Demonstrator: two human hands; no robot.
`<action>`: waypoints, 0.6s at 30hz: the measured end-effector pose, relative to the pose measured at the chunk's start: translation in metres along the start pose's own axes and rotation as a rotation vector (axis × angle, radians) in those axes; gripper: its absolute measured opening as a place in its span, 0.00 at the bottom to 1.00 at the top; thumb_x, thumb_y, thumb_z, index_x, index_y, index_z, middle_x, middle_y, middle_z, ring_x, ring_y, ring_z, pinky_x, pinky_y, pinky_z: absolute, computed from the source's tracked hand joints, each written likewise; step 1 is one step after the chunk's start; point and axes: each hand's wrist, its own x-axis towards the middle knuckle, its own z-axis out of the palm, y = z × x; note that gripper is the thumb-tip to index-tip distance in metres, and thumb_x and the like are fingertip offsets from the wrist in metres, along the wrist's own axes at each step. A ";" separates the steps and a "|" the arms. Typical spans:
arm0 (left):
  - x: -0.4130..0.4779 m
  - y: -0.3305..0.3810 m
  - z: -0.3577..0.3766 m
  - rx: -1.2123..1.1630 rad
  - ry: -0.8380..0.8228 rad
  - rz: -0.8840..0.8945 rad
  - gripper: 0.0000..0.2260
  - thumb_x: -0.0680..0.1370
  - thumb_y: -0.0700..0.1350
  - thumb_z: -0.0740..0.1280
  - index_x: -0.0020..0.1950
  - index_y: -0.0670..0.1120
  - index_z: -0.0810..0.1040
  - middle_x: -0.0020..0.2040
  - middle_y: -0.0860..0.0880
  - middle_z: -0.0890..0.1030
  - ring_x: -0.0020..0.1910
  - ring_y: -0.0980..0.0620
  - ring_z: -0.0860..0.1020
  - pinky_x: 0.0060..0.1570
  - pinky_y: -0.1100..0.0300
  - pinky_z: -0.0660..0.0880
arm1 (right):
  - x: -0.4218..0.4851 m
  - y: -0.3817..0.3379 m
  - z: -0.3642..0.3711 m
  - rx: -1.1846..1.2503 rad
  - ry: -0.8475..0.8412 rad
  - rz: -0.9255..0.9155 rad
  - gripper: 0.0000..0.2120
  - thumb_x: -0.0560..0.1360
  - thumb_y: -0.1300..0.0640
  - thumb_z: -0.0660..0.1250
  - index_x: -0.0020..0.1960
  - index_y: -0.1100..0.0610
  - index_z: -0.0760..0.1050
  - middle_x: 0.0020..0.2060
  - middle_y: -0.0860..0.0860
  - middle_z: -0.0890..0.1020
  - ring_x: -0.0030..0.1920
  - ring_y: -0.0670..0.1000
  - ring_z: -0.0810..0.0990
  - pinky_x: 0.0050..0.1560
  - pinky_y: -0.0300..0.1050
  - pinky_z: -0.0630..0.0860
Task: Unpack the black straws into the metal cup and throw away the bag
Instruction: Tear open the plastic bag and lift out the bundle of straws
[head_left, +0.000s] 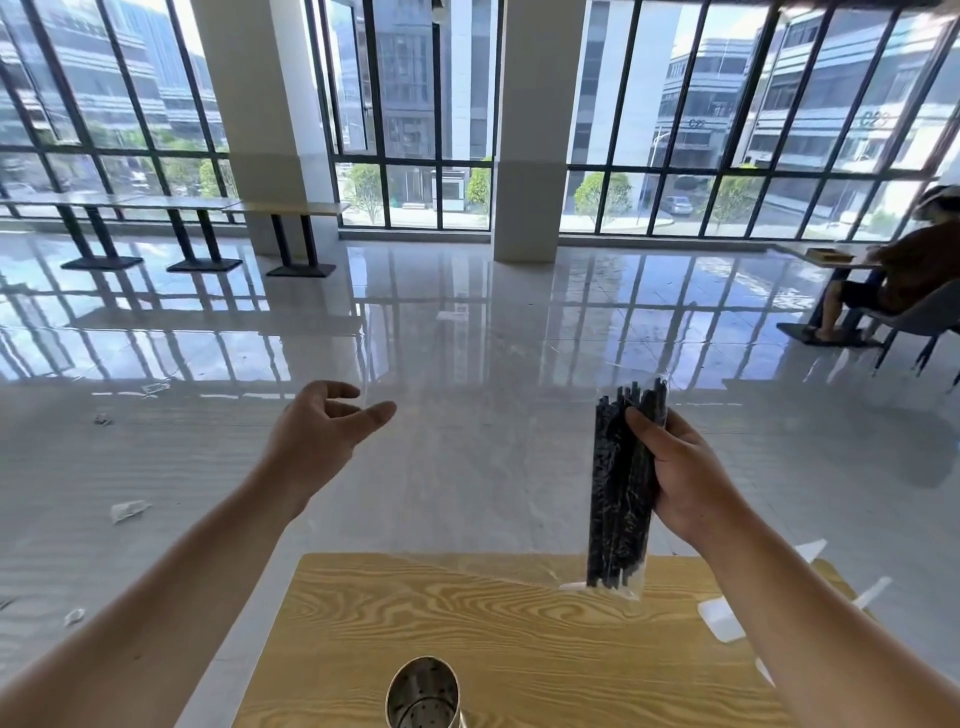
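Note:
My right hand (680, 473) grips a clear plastic bag of black straws (621, 493), held upright above the far right part of the wooden table (519, 623). The bag's lower end hangs just over the tabletop. My left hand (322, 436) is raised to the left, apart from the bag, with its fingers loosely spread and nothing in it. The metal cup (423, 693) stands at the table's near edge, its perforated inside showing, with no straws visible in it.
The table is small, with glossy tiled floor around it. Scraps of white paper or plastic (127, 510) lie on the floor at left, and white pieces (722, 618) past the table's right edge. A person (893, 270) sits at a table far right. Benches line the windows.

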 end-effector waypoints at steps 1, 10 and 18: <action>-0.001 0.001 0.000 0.013 0.004 -0.021 0.25 0.72 0.57 0.80 0.63 0.51 0.77 0.57 0.48 0.83 0.54 0.43 0.83 0.55 0.44 0.82 | 0.000 -0.001 0.001 -0.001 -0.004 0.000 0.05 0.85 0.61 0.66 0.56 0.58 0.81 0.40 0.52 0.89 0.37 0.50 0.88 0.36 0.47 0.86; 0.000 0.005 -0.015 -0.072 -0.096 -0.064 0.05 0.78 0.43 0.76 0.51 0.43 0.85 0.42 0.46 0.85 0.30 0.56 0.81 0.38 0.58 0.77 | 0.005 -0.001 0.001 -0.082 0.057 -0.027 0.04 0.83 0.60 0.69 0.56 0.58 0.81 0.40 0.52 0.90 0.38 0.50 0.89 0.35 0.47 0.86; 0.002 0.011 -0.022 -0.146 -0.160 0.005 0.02 0.83 0.40 0.70 0.51 0.44 0.82 0.39 0.47 0.87 0.29 0.52 0.81 0.34 0.57 0.82 | 0.011 0.005 0.002 -0.090 0.108 -0.024 0.03 0.84 0.58 0.69 0.55 0.57 0.82 0.41 0.52 0.90 0.40 0.51 0.89 0.37 0.49 0.86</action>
